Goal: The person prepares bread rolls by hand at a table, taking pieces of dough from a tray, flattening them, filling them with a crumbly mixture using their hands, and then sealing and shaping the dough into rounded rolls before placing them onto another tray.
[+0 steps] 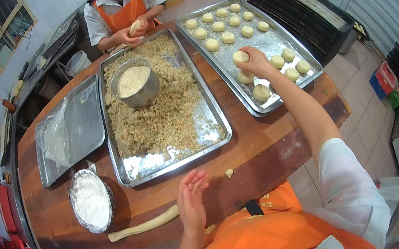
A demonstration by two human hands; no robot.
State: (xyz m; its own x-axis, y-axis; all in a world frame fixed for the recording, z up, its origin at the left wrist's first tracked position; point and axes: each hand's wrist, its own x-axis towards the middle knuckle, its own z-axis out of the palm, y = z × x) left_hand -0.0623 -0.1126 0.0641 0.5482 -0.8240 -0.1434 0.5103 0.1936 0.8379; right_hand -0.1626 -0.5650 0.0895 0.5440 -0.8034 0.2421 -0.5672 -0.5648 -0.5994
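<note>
My right hand [256, 63] reaches over the metal tray [279, 36] on the right and grips a pale round dough ball [239, 57] between thumb and fingers. Several similar dough balls [261, 92] sit on that floured tray. With nothing in it, my left hand [192, 203] hovers by the table's near edge, fingers stretched out. Beside it lies a dough rope [145, 226], and a small dough scrap [229, 172] is to its right. Beyond the left hand, a large tray holds crumbly filling [158, 125], with a metal bowl of pale grains [134, 81] standing in it.
A bowl of white flour [91, 201] stands at the near left of the wooden table [260, 151]. Behind it is a metal tray [85, 110] with a plastic sheet. Across the table a co-worker [124, 14] handles dough. Stacked dark trays [292, 18] stand at the far right.
</note>
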